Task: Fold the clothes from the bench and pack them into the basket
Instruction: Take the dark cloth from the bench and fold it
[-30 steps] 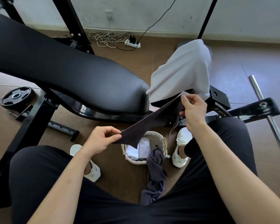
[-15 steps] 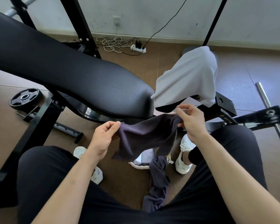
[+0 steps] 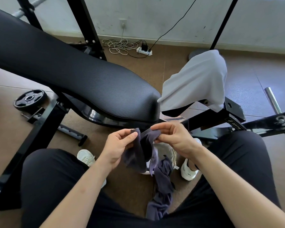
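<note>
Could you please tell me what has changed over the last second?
The left hand and right hand moved together, folding the stretched dark cloth in half above the basket. Both still pinch its ends. The white garment stays on the bench; the other dark garment still hangs from the basket.

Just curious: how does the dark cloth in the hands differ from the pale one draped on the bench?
The dark cloth is purplish grey; the pale cloth is light grey. The dark cloth is pinched between left hand and right hand; the pale cloth hangs untouched and looks larger. Both are limp fabric.
</note>
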{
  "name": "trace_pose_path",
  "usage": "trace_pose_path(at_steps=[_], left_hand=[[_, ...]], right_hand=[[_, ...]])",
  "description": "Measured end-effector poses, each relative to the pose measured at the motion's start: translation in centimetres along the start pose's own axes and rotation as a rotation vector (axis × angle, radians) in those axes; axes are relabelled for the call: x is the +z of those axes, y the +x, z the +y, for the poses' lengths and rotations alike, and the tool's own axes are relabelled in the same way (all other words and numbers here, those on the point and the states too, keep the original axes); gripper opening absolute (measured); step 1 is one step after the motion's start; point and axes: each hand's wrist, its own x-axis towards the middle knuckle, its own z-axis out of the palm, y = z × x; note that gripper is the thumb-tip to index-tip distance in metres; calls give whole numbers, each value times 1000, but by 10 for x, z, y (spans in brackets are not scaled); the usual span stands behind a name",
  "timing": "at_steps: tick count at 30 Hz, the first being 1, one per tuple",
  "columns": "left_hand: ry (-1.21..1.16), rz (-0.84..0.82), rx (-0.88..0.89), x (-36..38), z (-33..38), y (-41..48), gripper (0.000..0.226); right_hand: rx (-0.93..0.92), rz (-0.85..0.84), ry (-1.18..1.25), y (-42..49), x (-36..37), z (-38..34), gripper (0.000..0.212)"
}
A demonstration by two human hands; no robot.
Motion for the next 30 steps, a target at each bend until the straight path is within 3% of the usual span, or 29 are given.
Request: trace_pose_path(at_steps=[4, 12, 22, 30], left_hand=[[-5, -42, 7, 8, -3, -2, 21], [39, -152, 82, 12, -4, -5, 19], [137, -112, 168, 14, -7, -5, 20], [287, -181, 237, 11, -5, -6, 28]], right_hand=[[-37, -4, -84, 1, 6, 4, 18], [-96, 63, -288, 0, 13, 2, 7], [-86, 68, -441, 0, 16, 0, 15], [-115, 76, -594, -1, 16, 0, 19]])
